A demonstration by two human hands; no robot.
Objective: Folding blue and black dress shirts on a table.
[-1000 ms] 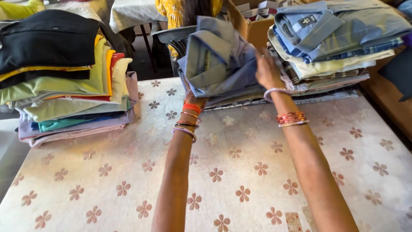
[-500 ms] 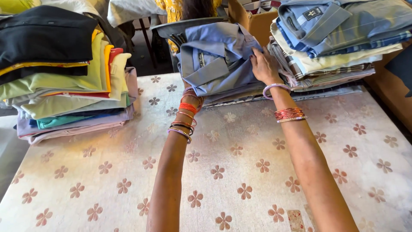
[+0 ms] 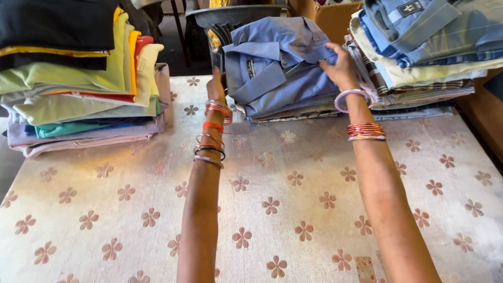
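Here, hands [image 3: 277, 73] pressed on blue shirt [image 3: 277, 57], between two clothes stacks [image 3: 78, 84]

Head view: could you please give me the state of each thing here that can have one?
Blue shirt: folded, on top of the middle stack.
Left hand: against the shirt's left edge.
Right hand: fingers on the shirt's right side.
Left pile: folded, stacked.
Right pile: folded, stacked.
Table cover: spread flat.
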